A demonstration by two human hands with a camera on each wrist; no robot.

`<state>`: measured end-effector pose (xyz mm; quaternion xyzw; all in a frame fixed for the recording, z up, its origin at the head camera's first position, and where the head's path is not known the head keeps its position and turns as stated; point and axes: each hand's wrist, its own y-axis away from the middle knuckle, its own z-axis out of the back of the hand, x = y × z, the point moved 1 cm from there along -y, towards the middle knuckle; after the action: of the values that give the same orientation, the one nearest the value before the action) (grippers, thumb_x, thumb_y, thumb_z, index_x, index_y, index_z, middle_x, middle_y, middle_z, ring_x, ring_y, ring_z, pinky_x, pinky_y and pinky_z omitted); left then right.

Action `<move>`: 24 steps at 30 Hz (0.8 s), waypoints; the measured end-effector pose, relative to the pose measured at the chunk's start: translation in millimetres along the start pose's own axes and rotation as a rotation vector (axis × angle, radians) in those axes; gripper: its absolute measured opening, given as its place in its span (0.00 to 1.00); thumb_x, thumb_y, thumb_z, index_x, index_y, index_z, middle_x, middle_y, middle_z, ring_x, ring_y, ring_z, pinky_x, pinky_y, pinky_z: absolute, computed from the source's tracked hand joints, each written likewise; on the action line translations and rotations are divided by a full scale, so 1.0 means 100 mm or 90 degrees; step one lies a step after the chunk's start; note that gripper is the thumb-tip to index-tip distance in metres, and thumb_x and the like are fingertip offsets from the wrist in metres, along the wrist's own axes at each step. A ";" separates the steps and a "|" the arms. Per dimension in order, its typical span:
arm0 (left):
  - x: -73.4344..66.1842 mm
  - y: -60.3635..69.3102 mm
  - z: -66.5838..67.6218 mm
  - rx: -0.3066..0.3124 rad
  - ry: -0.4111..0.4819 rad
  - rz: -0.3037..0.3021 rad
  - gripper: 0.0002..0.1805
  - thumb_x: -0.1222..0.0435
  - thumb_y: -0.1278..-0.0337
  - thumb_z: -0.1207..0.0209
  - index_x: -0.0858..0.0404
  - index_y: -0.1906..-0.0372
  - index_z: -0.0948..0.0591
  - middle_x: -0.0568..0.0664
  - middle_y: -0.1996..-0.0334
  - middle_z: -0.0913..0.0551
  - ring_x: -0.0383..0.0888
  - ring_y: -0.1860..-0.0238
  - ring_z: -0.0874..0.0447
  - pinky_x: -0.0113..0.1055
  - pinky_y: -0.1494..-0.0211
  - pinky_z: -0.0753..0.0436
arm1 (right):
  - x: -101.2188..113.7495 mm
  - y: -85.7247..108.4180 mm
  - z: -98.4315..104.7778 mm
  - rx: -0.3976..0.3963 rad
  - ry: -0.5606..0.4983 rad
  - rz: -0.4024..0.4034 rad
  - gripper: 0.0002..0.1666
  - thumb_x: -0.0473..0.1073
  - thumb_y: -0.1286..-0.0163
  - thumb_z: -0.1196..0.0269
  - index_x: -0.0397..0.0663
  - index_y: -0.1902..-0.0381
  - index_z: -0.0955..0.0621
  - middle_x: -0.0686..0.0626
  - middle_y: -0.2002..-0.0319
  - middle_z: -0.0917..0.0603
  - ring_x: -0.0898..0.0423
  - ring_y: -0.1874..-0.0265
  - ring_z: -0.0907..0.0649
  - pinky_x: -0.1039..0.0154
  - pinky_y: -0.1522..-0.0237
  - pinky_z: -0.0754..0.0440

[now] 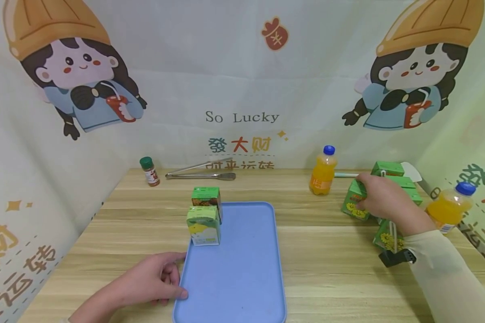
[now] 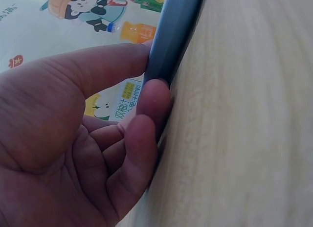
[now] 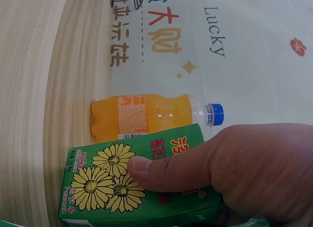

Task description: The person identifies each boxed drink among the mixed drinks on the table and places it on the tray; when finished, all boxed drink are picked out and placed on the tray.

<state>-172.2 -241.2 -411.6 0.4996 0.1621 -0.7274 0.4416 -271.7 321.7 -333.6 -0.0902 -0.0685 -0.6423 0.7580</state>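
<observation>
Cartons, two green cardboard, sat eleven-o'clock on my blue plastic tray; right grip pinched another, left grip the tray; others seemingly remained.

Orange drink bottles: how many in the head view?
2: one orange bottle at the back, left of the right hand; another orange bottle at far right, beside the forearm. More could be hidden behind the arm.

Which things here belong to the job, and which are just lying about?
Seemingly in use:
Right hand, gripping a green carton
Left hand, touching the blue tray
Two cartons at the tray's far-left corner

Probably just lying about:
Green-capped jar
Metal tongs
Two orange drink bottles
</observation>
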 end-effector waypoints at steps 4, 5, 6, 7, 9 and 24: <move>0.01 0.00 0.00 0.000 -0.002 -0.004 0.55 0.63 0.36 0.21 0.88 0.20 0.42 0.50 0.71 0.14 0.41 0.79 0.19 0.34 0.77 0.21 | 0.00 0.00 -0.01 0.003 -0.007 0.005 0.43 0.39 0.34 0.18 0.27 0.28 0.25 0.27 0.42 0.14 0.31 0.49 0.14 0.28 0.44 0.17; 0.01 0.00 0.00 0.000 -0.003 -0.005 0.55 0.63 0.36 0.21 0.88 0.20 0.42 0.50 0.71 0.14 0.41 0.79 0.19 0.34 0.77 0.21 | 0.00 0.00 -0.01 0.003 -0.009 0.005 0.43 0.39 0.33 0.19 0.28 0.28 0.25 0.27 0.42 0.14 0.31 0.48 0.14 0.28 0.43 0.17; 0.01 0.00 0.00 0.001 -0.003 -0.006 0.55 0.63 0.36 0.21 0.88 0.20 0.42 0.50 0.71 0.14 0.41 0.79 0.19 0.34 0.77 0.21 | 0.00 0.00 -0.01 0.004 -0.012 0.006 0.42 0.39 0.33 0.19 0.28 0.28 0.25 0.27 0.41 0.14 0.31 0.48 0.14 0.28 0.43 0.18; 0.01 0.00 0.00 0.001 -0.003 -0.007 0.55 0.63 0.36 0.21 0.88 0.20 0.42 0.50 0.71 0.14 0.41 0.79 0.19 0.34 0.77 0.21 | 0.01 0.00 -0.01 0.005 -0.015 0.008 0.42 0.39 0.33 0.19 0.28 0.27 0.25 0.27 0.40 0.15 0.31 0.48 0.15 0.28 0.43 0.18; 0.02 0.00 0.00 0.002 -0.003 -0.007 0.55 0.63 0.36 0.21 0.88 0.20 0.42 0.50 0.71 0.14 0.41 0.79 0.19 0.34 0.77 0.21 | 0.03 0.01 -0.01 0.007 -0.022 0.012 0.42 0.38 0.33 0.19 0.29 0.27 0.25 0.27 0.39 0.15 0.31 0.47 0.15 0.27 0.42 0.18; 0.02 0.00 0.00 -0.002 0.004 -0.001 0.55 0.63 0.36 0.20 0.88 0.20 0.42 0.50 0.71 0.14 0.42 0.79 0.19 0.34 0.77 0.21 | 0.19 0.01 -0.04 -0.017 -0.093 0.097 0.40 0.40 0.33 0.18 0.32 0.29 0.22 0.31 0.38 0.14 0.33 0.44 0.14 0.29 0.38 0.19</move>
<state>-172.9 -242.1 -413.5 0.5011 0.1654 -0.7259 0.4412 -267.7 302.5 -333.5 -0.1517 -0.1082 -0.5754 0.7964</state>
